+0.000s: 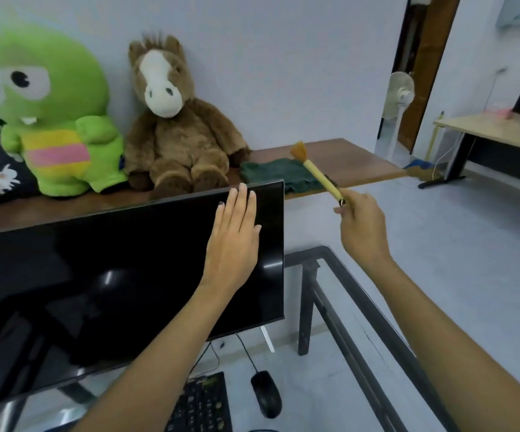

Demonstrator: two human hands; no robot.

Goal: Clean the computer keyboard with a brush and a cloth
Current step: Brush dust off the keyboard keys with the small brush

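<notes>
My right hand grips the lower end of a yellow-handled brush, whose tan bristles point up and away over the wooden shelf. A dark green cloth lies crumpled on that shelf, just behind the brush. My left hand is raised flat with fingers together in front of the black monitor, holding nothing. The black keyboard lies on the glass table at the bottom of the view, partly hidden by my left forearm.
A black mouse sits right of the keyboard on the glass table. A green plush and a brown horse plush sit on the wooden shelf. A white fan and another desk stand at the right.
</notes>
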